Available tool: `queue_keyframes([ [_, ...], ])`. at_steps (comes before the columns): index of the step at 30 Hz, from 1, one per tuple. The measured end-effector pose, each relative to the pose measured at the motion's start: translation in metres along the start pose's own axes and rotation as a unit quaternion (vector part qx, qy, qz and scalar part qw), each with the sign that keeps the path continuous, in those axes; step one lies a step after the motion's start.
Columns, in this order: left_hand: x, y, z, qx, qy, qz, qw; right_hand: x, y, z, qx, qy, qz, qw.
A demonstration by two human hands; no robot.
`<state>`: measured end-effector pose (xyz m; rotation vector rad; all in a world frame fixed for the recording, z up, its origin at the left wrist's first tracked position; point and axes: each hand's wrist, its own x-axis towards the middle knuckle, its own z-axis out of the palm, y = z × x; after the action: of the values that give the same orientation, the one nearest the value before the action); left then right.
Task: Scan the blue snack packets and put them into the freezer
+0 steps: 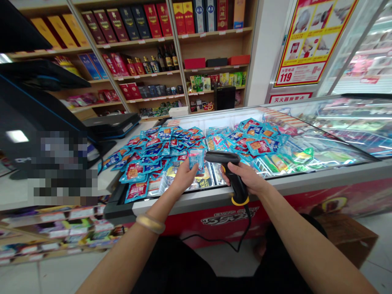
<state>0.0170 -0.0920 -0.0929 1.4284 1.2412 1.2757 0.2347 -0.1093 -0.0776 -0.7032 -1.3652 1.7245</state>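
Note:
In my right hand [248, 176] is a black barcode scanner [237, 183] with a yellow ring at its base and a cable hanging down. Its head points left, toward a small blue snack packet [196, 160]. My left hand [185, 175] pinches that packet by its edge, with the back side up. Both hands are over the front of a glass-topped chest freezer [294, 176]. A large heap of similar blue packets [150, 149] lies on the glass to the left. A second, smaller pile [257, 136] lies beyond the scanner to the right.
To the left stand a checkout screen [36, 106] and a black scale-like device [110, 122] on a white counter. Shelves of boxed bottles [137, 24] line the back. A cardboard box [346, 237] sits on the floor at right. The scanner cable [211, 243] loops below the freezer edge.

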Motion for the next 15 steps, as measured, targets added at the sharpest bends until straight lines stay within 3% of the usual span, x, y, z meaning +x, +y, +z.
queue_keyframes([
  [9,0.002,0.004,0.001,0.025,0.021,-0.015,0.999,-0.001,-0.002,-0.005,0.034,0.036,-0.014,0.999],
  [12,0.006,0.012,0.012,0.085,0.026,0.019,0.996,-0.005,-0.006,-0.017,0.056,0.052,-0.030,0.997],
  [15,0.017,0.021,0.037,0.197,0.011,0.091,0.976,-0.015,-0.012,-0.038,0.062,0.078,-0.043,0.994],
])
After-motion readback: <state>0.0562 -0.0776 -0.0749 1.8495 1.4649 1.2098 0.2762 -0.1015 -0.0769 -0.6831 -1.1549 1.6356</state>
